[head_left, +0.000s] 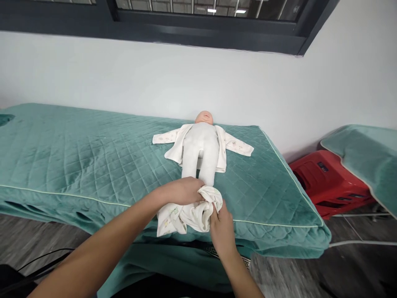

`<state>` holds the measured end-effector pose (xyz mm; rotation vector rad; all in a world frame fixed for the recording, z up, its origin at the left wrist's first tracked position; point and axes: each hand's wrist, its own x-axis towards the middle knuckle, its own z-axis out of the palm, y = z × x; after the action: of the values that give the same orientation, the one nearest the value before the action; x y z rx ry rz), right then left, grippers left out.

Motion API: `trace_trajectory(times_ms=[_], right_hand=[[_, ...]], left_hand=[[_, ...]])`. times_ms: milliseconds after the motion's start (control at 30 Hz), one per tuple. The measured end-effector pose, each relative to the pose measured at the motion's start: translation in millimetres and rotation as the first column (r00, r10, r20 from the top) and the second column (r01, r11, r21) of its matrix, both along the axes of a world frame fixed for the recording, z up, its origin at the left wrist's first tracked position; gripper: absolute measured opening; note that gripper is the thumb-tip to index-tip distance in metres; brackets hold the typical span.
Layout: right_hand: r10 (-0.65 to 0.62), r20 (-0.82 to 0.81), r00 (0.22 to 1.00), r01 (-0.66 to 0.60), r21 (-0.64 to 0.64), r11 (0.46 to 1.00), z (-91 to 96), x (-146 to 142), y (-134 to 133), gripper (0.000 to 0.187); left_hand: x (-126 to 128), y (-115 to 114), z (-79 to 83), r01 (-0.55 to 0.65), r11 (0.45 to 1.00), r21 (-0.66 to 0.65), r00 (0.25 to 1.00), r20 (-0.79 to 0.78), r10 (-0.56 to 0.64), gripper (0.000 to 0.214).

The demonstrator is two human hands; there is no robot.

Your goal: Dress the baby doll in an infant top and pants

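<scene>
Printed garment [172, 220], white and bunched, held at the near edge of the bed [93, 155], toward its right end; one part hangs over the edge piping. The left hand [185, 191] has its fingers curled into the gathered cloth, their tips hidden in the folds; the right hand [223, 227] pinches the rolled opening between thumb and fingers. The cloth appears light, soft and limp, neither slippery nor fragile; the gathered rim of the opening offers the surest hold, since loose fabric would probably sag.

Just beyond, a doll [201, 138] in white lies on its back, head toward the far edge and legs toward the near one. Whether its feet enter the garment is concealed by the hands. A pale printed jacket [238, 145] lies open beneath it, sleeves spread to either side.

Off the right edge stand red stools [330, 178], partly draped with green cloth [367, 161]. The stools' small dark label [322, 166] is illegible; no brand or writing can be read elsewhere.
</scene>
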<state>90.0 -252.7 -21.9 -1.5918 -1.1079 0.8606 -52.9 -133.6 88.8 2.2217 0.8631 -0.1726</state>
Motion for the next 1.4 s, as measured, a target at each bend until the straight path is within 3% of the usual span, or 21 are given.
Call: trace_trajectory(times_ms=[100,233,300,400,500,700,800,900,1033,1133,1233,1333,1400], right_hand=[[0.002,-0.038,0.999,-0.001,0.009,1.0,4.1,-1.1,1.6,0.024],[-0.005,-0.234,0.972,0.011,0.023,1.0,12.2,2.3,9.9,0.035],[-0.029,-0.318,0.947,0.032,0.003,0.999,16.8,6.3,14.9,0.041],[-0.055,-0.36,0.931,0.057,-0.007,0.998,22.0,11.4,19.7,0.046],[-0.045,-0.389,0.92,0.047,-0.005,0.999,23.3,10.6,18.0,0.052],[-0.064,-0.614,0.787,0.007,-0.095,0.995,20.2,1.2,4.7,0.062],[-0.05,-0.597,0.801,0.012,-0.068,0.998,14.5,4.5,7.4,0.06],[-0.006,-0.5,0.866,0.021,0.024,0.999,6.6,11.2,17.6,0.056],[0.048,-0.351,0.935,0.005,0.147,0.989,1.7,17.3,31.5,0.052],[0.045,-0.209,0.977,-0.006,0.183,0.983,2.5,19.7,41.4,0.047],[0.031,-0.182,0.983,0.009,0.217,0.976,1.9,23.1,55.1,0.046],[0.019,-0.21,0.977,0.032,0.237,0.971,-0.4,28.1,70.4,0.048],[0.026,-0.232,0.972,0.033,0.248,0.968,-0.6,31.1,78.7,0.048]], left_hand=[[-1.3,-2.2,6.1,-0.041,0.998,-0.053,0.999,0.015,0.042,0.025],[-9.1,-0.8,10.9,-0.101,0.975,-0.2,0.985,0.116,0.126,0.033],[-15.9,1.9,10.3,-0.075,0.935,-0.346,0.966,0.206,0.154,0.038],[-26.5,5.2,7.0,-0.042,0.833,-0.551,0.936,0.269,0.226,0.052],[-34.6,4.8,5.8,-0.054,0.778,-0.625,0.933,0.247,0.263,0.059],[-43.1,2.3,10.6,-0.062,0.873,-0.484,0.961,0.207,0.183,0.044],[-41.7,5.2,5.0,-0.073,0.884,-0.463,0.952,0.232,0.2,0.044],[-36.8,8.2,-7.4,-0.063,0.847,-0.528,0.926,0.286,0.247,0.045],[-29.9,10.3,-24.1,-0.037,0.753,-0.657,0.855,0.37,0.364,0.048],[-23.9,12.3,-28.7,-0.046,0.735,-0.676,0.78,0.435,0.449,0.046],[-15.6,15.8,-25.0,-0.133,0.804,-0.579,0.754,0.467,0.461,0.038],[-6.9,21.5,-17.9,-0.257,0.909,-0.329,0.775,0.491,0.397,0.027],[-1.8,26.4,-14.9,-0.296,0.938,-0.182,0.792,0.502,0.347,0.022]])
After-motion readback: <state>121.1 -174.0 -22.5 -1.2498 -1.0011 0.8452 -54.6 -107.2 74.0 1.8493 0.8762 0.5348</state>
